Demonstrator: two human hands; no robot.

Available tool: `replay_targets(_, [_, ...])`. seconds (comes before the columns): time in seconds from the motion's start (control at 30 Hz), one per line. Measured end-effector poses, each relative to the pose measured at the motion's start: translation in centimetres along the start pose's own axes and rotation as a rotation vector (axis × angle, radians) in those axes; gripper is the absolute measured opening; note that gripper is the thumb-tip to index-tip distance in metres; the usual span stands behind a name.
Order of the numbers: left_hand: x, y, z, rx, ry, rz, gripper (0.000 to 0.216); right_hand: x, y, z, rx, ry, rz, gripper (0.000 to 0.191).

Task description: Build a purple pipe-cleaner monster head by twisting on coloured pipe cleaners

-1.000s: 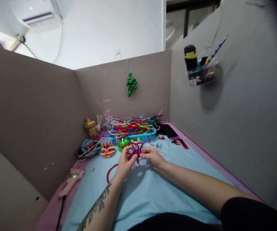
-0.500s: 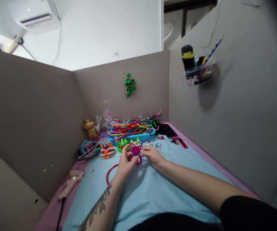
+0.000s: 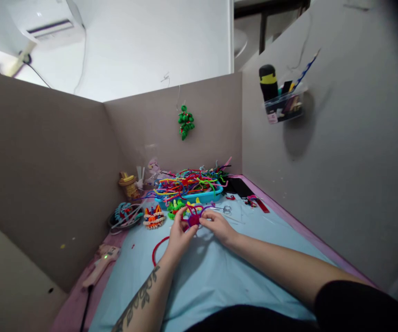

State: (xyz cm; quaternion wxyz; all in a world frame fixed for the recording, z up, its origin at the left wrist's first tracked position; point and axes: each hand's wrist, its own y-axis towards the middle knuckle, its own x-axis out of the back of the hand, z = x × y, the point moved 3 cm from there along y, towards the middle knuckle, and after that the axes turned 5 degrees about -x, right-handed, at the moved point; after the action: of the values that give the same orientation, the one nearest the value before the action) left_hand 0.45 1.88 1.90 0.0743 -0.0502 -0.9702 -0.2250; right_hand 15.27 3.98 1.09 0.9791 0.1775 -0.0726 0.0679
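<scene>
Between my hands is a magenta pipe-cleaner piece (image 3: 194, 220) with a dense round middle and thin loops standing up from it. My left hand (image 3: 181, 230) is closed on its left side, thumb at the lower edge. At its right edge my right hand (image 3: 218, 224) pinches a purple pipe cleaner (image 3: 206, 206) that runs along the piece. The exact spot under the right fingertips is hidden. A red pipe cleaner (image 3: 155, 251) curves on the blue cloth behind my left wrist. Just beyond the hands sit a green pipe-cleaner figure (image 3: 174, 209) and an orange-and-cream one (image 3: 154, 217).
A blue tray (image 3: 204, 197) heaped with colourful pipe cleaners stands at the back. Scissors (image 3: 225, 210) lie right of my hands. At left are a dark bowl (image 3: 126, 222) and a pink glue gun (image 3: 100, 266) with a lit green light. Grey panels (image 3: 171, 147) enclose the table.
The magenta piece has turned, so its loops now point upward rather than hanging below. The purple strand's long upright end has swung lower. Both hands stay close together on the piece.
</scene>
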Motion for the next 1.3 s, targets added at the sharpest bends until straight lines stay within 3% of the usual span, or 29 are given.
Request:
replay_targets(0.17, [-0.1,0.0,-0.5,0.047,-0.007,0.016,0.068,0.3,0.0,-0.4,0.007,-0.113,-0.163,0.013])
replay_targets(0.23, [-0.3,0.0,-0.6,0.080,-0.016,0.018,0.069,0.5,-0.1,-0.3,0.032,-0.108,-0.199,0.029])
replay_targets(0.3, [-0.4,-0.1,-0.6,0.105,-0.025,0.021,0.070,0.6,0.0,-0.1,0.065,-0.110,-0.174,0.039])
replay_targets(0.5, [-0.2,-0.1,-0.3,0.104,-0.044,0.064,0.067,1.2,0.5,0.1,0.133,-0.120,-0.054,0.015])
replay_targets(0.73, [-0.2,-0.1,-0.4,0.045,0.003,0.115,0.065,1.7,0.6,0.5,0.226,-0.222,0.008,0.009])
replay_targets(0.8, [0.0,0.0,-0.2,-0.042,0.128,0.056,0.061,1.6,0.6,0.5,0.220,-0.192,-0.008,0.010])
replay_targets(0.9, [0.9,0.1,0.0,-0.179,0.365,-0.126,0.056,1.7,0.7,0.2,0.174,-0.102,-0.103,0.014])
replay_targets(1.0, [1.4,0.1,0.4,-0.170,0.461,-0.233,0.055,1.9,0.8,-0.2,0.127,-0.019,-0.210,0.016])
replay_targets(1.1, [1.2,0.1,0.5,-0.121,0.385,-0.197,0.060,1.9,0.8,-0.4,0.110,0.022,-0.215,0.016])
replay_targets(1.3, [-0.1,-0.1,0.3,-0.015,0.117,-0.076,0.068,0.7,0.1,0.1,0.183,-0.051,-0.032,0.013])
